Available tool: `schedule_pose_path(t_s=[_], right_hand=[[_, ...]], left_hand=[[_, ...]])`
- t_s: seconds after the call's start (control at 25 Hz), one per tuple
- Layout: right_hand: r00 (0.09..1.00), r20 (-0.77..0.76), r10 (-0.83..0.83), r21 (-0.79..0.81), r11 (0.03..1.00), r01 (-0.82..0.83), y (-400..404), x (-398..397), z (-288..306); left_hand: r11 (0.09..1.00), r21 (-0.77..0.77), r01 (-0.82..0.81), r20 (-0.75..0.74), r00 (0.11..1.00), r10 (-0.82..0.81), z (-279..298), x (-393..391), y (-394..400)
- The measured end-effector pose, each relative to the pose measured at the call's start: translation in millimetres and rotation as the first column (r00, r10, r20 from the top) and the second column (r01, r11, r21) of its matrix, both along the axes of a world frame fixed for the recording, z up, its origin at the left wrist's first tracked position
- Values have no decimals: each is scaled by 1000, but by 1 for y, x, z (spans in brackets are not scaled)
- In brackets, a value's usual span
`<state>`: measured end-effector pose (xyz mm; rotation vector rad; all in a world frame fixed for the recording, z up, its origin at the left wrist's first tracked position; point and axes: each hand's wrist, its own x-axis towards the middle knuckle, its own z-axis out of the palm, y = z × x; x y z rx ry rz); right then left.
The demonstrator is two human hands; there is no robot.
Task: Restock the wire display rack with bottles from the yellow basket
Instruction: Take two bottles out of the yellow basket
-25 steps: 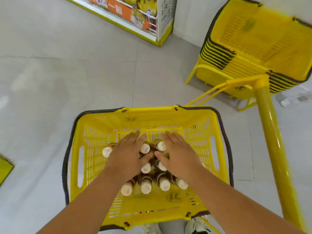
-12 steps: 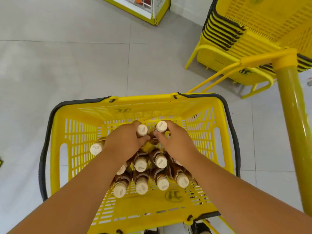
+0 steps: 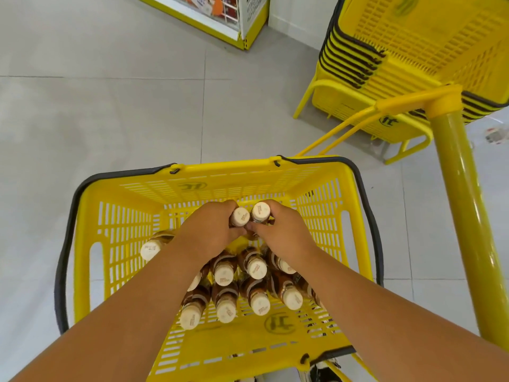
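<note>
Grey tiled floor (image 3: 124, 111) all around. Stack of yellow baskets (image 3: 413, 51) at upper right, well apart from the yellow basket (image 3: 132, 199) below; thick yellow pole (image 3: 468, 216) rising at the right edge, just beside the basket's right wall. Corner of a shelf unit (image 3: 234, 20) at the top, cut off by the frame. No clear sight of a wire rack; only a white mesh panel on that unit.

Left hand (image 3: 209, 230) closed around the neck of one bottle (image 3: 240, 216), cream cap poking out above the knuckles. Right hand (image 3: 283, 232) gripping a second bottle (image 3: 260, 212) the same way, cap showing. Both caps side by side, nearly touching, over the far half of the basket.

Remaining bottles (image 3: 256, 268) upright in a cluster on the basket floor, brown bodies and cream caps, partly covered by both forearms. One more bottle (image 3: 151, 249) apart at the left, leaning toward the side wall.

Bodies of the two held bottles hidden beneath the hands; whether lifted clear of the basket floor, cannot tell. Cap print too small to read. Shoes (image 3: 322, 373) just visible under the near rim, mostly cut off.
</note>
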<state>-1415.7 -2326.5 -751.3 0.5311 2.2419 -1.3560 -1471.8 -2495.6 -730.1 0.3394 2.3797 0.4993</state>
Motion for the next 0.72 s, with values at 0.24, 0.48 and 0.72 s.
schedule_pose_path(t_s=[0.24, 0.48, 0.72], right_hand=[[994, -52, -96, -15, 995, 95, 15, -1, 55], [979, -143, -144, -90, 987, 132, 26, -16, 159], [934, -331, -133, -126, 987, 96, 34, -26, 342]], left_hand=[[974, 147, -171, -37, 983, 178, 52, 4, -6], [896, 322, -305, -68, 937, 343, 166, -7, -9], [720, 585, -375, -43, 872, 488, 337, -8, -14]])
